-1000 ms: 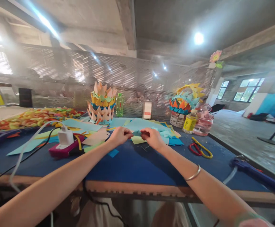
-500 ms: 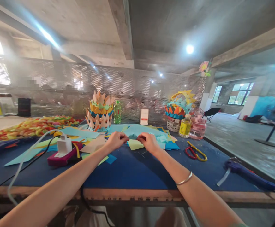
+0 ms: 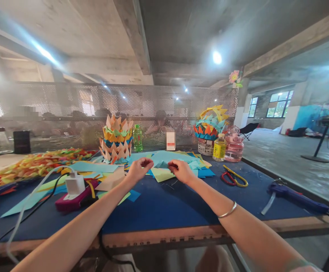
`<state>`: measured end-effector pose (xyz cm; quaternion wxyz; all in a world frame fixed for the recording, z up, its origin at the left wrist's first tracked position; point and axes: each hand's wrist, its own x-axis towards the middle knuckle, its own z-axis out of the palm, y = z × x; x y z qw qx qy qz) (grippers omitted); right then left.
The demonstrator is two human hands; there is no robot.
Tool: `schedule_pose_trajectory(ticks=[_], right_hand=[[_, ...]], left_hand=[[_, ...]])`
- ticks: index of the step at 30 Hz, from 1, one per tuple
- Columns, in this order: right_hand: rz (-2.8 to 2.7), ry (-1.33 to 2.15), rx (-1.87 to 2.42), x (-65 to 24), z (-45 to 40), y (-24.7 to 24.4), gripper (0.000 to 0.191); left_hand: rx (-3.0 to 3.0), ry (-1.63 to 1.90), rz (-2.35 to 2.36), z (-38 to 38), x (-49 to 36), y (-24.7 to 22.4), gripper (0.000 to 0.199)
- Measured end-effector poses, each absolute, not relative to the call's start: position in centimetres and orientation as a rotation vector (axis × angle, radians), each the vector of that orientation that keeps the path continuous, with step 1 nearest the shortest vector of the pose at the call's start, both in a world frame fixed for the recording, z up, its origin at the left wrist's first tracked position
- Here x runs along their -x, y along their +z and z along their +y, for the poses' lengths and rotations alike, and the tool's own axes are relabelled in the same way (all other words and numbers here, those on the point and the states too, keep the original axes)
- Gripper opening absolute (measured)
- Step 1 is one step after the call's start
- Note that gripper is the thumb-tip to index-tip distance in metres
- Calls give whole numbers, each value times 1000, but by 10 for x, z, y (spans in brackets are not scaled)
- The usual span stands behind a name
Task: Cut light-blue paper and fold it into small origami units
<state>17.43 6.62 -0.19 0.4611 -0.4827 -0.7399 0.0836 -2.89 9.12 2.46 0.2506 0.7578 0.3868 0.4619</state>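
Note:
My left hand (image 3: 139, 169) and my right hand (image 3: 182, 170) face each other over a heap of coloured paper in the middle of the table. Both have curled fingers, thumb and fingertips brought close. Between the fingertips is a folded light blue paper (image 3: 161, 164), its edges reaching toward each hand; the exact grip is partly hidden. A pale yellow-green sheet (image 3: 162, 174) lies just below. More light blue sheets (image 3: 170, 156) spread behind the hands. A silver bangle (image 3: 228, 210) is on my right wrist.
Red-and-yellow scissors (image 3: 234, 177) and a purple glue gun (image 3: 297, 199) lie at right. Pointed paper crowns (image 3: 115, 140) stand behind left, near a green bottle (image 3: 137, 139). A yellow bottle (image 3: 219, 148) stands right. Left are a power strip (image 3: 75, 198) with cables and a pile of paper pieces (image 3: 39, 162).
My hands have drawn slightly apart, and more of the light blue paper shows between them. The camera view has shifted a little.

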Motion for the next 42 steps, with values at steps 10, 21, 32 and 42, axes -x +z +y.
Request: schedule_pose_trajectory(ticks=[10,21,32,42], right_hand=[[-1822,221,1081,-163,55,4,16],[-1779,290,1046,-162,54,1,10],[-1764,285,1062,-161,55,1,7],[-1744,276,1061,-160,54,3,5]], left_hand=[[-1833,1021,926,85,24,19,28],[-1924,1060,862,81,18,16,32],[-2167,1166,875,88,20,10,18],[-2045,1091,890,80,18,15,23]])
